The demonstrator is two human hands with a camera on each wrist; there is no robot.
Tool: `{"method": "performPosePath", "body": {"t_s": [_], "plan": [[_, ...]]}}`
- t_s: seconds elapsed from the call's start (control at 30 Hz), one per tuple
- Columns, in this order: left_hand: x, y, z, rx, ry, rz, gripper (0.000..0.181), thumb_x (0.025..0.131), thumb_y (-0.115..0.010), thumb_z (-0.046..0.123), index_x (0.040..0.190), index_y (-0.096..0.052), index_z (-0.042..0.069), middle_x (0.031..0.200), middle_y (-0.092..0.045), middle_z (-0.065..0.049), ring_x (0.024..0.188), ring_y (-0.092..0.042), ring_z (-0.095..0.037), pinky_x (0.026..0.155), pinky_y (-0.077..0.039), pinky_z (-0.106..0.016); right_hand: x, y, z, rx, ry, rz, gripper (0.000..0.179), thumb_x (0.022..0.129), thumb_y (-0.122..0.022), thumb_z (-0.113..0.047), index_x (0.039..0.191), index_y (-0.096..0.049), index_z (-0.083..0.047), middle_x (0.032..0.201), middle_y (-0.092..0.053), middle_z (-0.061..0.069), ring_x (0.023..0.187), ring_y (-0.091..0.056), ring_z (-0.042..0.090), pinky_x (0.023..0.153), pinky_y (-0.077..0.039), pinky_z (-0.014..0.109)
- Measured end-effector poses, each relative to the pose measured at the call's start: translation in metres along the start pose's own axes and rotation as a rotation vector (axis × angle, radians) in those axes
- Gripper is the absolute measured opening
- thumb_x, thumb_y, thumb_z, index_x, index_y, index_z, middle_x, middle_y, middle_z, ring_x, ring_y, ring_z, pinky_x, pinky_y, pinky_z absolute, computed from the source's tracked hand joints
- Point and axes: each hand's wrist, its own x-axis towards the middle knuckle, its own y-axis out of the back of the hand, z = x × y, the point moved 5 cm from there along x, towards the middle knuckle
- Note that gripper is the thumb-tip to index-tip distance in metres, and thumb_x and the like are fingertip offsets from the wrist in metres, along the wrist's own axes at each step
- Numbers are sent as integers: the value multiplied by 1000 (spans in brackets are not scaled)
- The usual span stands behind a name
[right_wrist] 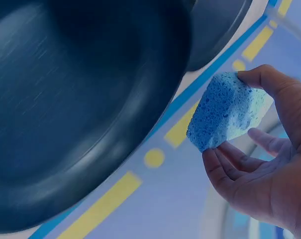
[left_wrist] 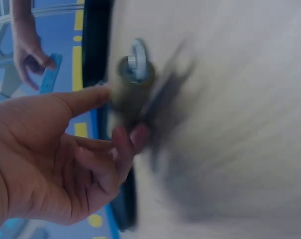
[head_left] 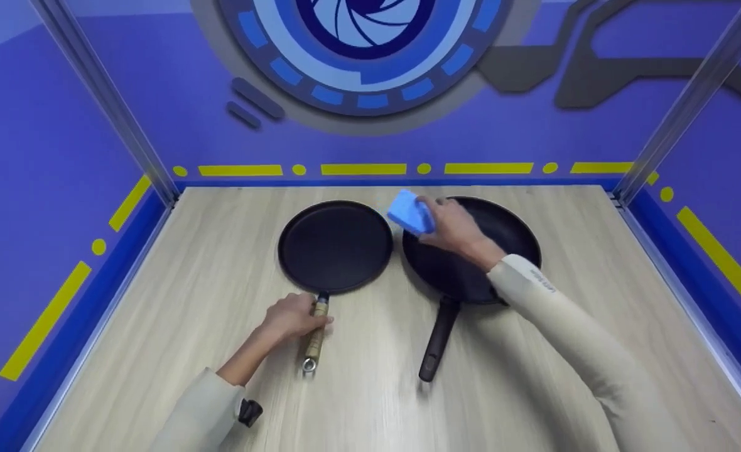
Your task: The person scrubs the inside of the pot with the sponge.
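My left hand (head_left: 292,316) grips the wooden handle (head_left: 316,342) of a flat, round black griddle pan (head_left: 336,246). In the left wrist view the handle's metal hanging ring (left_wrist: 138,59) points toward the camera, with thumb and fingertips around the handle. My right hand (head_left: 452,225) pinches a blue sponge (head_left: 411,212) between thumb and fingers, in the air above the left rim of a deeper black frying pan (head_left: 502,235). The right wrist view shows the porous sponge (right_wrist: 227,112) beyond the frying pan's edge. My right forearm covers part of that pan.
The frying pan's black handle (head_left: 438,342) points toward the front of the light wooden table (head_left: 220,270). Blue panels with yellow marks (head_left: 363,169) stand at the back and both sides, with metal posts (head_left: 113,107) at the corners.
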Motion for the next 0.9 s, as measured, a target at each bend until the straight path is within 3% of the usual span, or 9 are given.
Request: {"method": "performPosePath", "body": {"t_s": [0.07,0.17,0.27,0.4,0.5,0.57,0.67,0.73,0.9], "plan": [[3,6,10,91,-9,71,32,94,-73,37,97,-69,5,86,-67,-10,76,-65,-27,63,-50,-40,-4,6,15,8,-31,-8,79,79,-84,-20,147,-48,-6,130,-60,32,113,-61,47,92,-54,58],[5,8,32,166,-73,166,37,95,-72,35,112,-71,3,105,-70,-17,96,-70,-37,76,-58,-52,-11,14,35,16,-68,-19,79,79,-84,-18,147,-47,-4,135,-57,33,116,-60,48,95,-52,59],[6,0,57,68,-192,159,42,95,-72,34,123,-70,3,107,-72,-17,97,-71,-35,78,-59,-50,-18,20,53,8,-100,-32,79,79,-84,-16,147,-47,-2,135,-56,34,116,-59,48,95,-51,60],[6,-19,91,-183,-371,33,43,96,-71,30,127,-67,0,98,-74,-14,81,-71,-25,68,-57,-34,-23,24,72,9,-131,-46,81,78,-85,-15,148,-46,2,133,-55,35,116,-58,49,97,-51,61],[8,-37,111,-404,-437,-107,45,98,-69,25,132,-62,-4,100,-74,-17,78,-73,-30,63,-54,-26,-24,25,80,18,-141,-65,82,79,-85,-15,147,-45,5,135,-54,36,118,-56,50,100,-49,60],[7,-50,122,-556,-437,-201,47,99,-68,21,136,-58,-5,102,-74,-19,81,-74,-37,61,-57,-28,-25,24,84,11,-151,-86,82,80,-85,-16,148,-45,6,137,-53,35,120,-56,49,101,-49,60],[7,-68,135,-768,-386,-329,53,99,-67,18,144,-50,-5,106,-72,-17,87,-74,-44,66,-62,-36,-27,16,89,-16,-150,-111,81,79,-87,-17,146,-47,5,137,-55,34,119,-57,48,100,-49,59],[6,-77,141,-877,-337,-387,56,99,-67,17,147,-47,-3,107,-70,-13,84,-74,-38,69,-63,-40,-28,9,88,-33,-125,-121,80,77,-88,-17,144,-50,3,133,-57,32,116,-58,47,98,-49,59],[6,-93,151,-1044,-266,-475,60,97,-68,9,151,-42,-1,101,-64,-4,74,-65,-11,65,-60,-30,-27,-16,82,-68,6,-152,76,72,-92,-16,138,-57,0,127,-60,29,116,-57,48,100,-47,60]]}}
